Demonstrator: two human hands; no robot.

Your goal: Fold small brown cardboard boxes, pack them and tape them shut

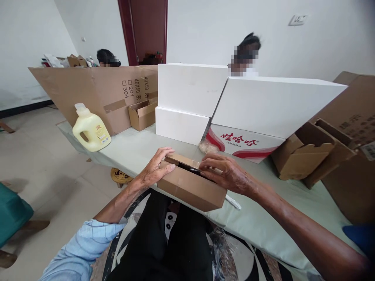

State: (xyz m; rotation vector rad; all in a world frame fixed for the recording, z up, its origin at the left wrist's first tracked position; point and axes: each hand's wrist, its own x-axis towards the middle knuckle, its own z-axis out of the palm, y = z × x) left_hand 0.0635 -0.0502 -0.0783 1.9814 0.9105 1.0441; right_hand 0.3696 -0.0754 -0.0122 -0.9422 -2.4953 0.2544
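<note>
Small carton at the tabletop's near edge plain brown, black showing in its top gap, set against the pale green of the tabletop; sleeve light blue with fine crossing lines, trousers black. Toward the left edge, jug pale yellow with whitish cap, and behind it a large carton of matte brown carrying black characters and outlined squares. Back from the near edge, stacked boxes all white, and a printed carton silver-grey with red script and curving red bands.
</note>
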